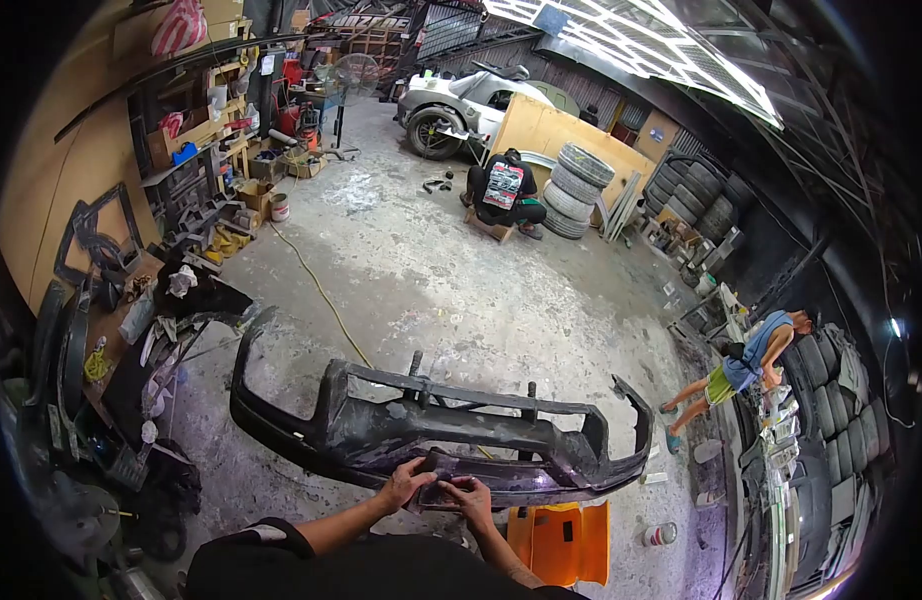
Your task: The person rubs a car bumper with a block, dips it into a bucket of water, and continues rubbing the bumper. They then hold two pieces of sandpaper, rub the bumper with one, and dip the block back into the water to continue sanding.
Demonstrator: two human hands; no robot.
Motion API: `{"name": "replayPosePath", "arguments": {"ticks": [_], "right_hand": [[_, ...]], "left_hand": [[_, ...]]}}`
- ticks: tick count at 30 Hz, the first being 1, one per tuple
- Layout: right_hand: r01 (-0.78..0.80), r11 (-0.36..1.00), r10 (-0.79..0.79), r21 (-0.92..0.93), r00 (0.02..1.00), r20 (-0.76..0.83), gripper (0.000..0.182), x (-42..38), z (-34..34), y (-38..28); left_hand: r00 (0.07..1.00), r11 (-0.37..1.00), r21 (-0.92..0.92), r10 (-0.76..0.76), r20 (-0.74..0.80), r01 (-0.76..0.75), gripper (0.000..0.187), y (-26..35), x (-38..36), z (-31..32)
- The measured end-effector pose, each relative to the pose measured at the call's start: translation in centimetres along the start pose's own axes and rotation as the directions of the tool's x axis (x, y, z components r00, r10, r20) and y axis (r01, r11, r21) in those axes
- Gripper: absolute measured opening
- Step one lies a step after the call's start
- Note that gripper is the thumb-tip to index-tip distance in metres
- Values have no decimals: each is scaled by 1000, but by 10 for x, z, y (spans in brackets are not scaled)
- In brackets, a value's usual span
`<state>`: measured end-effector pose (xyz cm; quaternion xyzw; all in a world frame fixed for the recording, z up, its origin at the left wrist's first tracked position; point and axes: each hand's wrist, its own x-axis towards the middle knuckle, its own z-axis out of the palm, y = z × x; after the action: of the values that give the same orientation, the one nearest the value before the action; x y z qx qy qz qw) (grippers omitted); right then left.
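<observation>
A black car bumper (481, 425) with scuffed, dull patches lies across the space in front of me, raised off the floor. My left hand (406, 486) is closed on a small dark flat piece (440, 464), perhaps sandpaper, at the bumper's near edge. Close beside it, my right hand (469, 500) has its fingers bent and pinched on the same piece. Which part of the piece touches the bumper I cannot make out. An orange plastic chair or stool (561, 540) stands just right of my right hand.
A yellow hose (321, 290) runs over the floor toward the bumper. A can (660, 534) stands at right. One person (503, 190) crouches near stacked tires (578, 190) and a car (471, 105); another person (756, 355) bends over a cluttered bench. Shelves and parts line the left.
</observation>
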<state>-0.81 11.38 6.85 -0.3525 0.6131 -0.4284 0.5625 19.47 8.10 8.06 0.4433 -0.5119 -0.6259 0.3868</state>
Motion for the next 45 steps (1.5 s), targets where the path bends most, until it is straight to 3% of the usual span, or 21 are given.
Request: {"name": "replayPosePath", "arguments": {"ticks": [3,6,8,12,16,18,21,25,28,30,31,33,34,36,38,39,41,44,45], "right_hand": [[43,999,-43,-19,999,-5,29,3,-2,7],[94,996,-94,8,996,11,28,8,-8,19],[78,995,-79,-59,997,-24,27,5,-6,18],[55,998,-55,-2,998,-11,29,-7,1,-4],[37,999,-37,16,999,15,30,-7,1,-8],[7,1000,-7,3,999,36,31,-5,0,-10],[15,997,-17,74,1000,25,30,0,-1,-4],[-16,1000,15,17,998,59,28,3,-6,-5],[-5,1000,3,25,999,47,29,6,-5,1],[15,998,-18,58,998,53,33,2,-3,-4],[21,995,-20,98,1000,-9,33,1,-2,-9],[-16,1000,16,7,1000,24,38,-3,-4,-14],[-17,999,19,44,999,-32,38,-3,-5,-15],[44,993,-47,-105,999,-28,39,-3,-7,-13],[49,996,-54,-79,996,-64,38,0,-10,-4],[60,995,-65,-77,996,-65,37,0,-10,1],[109,986,-128,-126,980,-151,33,2,-10,7],[78,997,-81,-26,983,-165,31,1,-15,9],[59,997,-66,-50,987,-145,31,0,-16,8]], "left_hand": [[995,996,-13,87,50,-86,46,-15,6,-2],[997,991,-137,20,77,-9,44,-15,6,-1],[997,989,-147,12,76,-1,43,-16,7,-1],[997,997,-81,11,70,-5,39,-18,6,-2],[998,990,-138,-14,67,24,36,-12,5,2],[999,999,-31,-26,-27,25,45,-5,4,3],[994,999,-1,-48,-102,48,56,-46,17,3],[992,995,85,-34,-124,44,64,-53,20,3],[990,990,5,-143,5,143,60,-26,16,5],[993,992,-85,-94,-65,89,55,-34,20,8],[995,993,-53,-101,2,101,55,-32,20,8],[989,972,-180,-145,34,149,50,-23,19,8],[989,971,-187,-150,19,151,52,-32,21,9],[985,973,-155,-166,41,171,61,-30,21,12],[985,980,-99,-173,-9,171,73,-39,24,11],[983,980,-84,-182,12,182,73,-49,24,10],[984,989,50,-133,-120,140,65,-64,26,11],[985,971,165,-167,-34,171,65,-1,13,24],[986,970,181,-167,0,165,65,-10,15,23]]}}
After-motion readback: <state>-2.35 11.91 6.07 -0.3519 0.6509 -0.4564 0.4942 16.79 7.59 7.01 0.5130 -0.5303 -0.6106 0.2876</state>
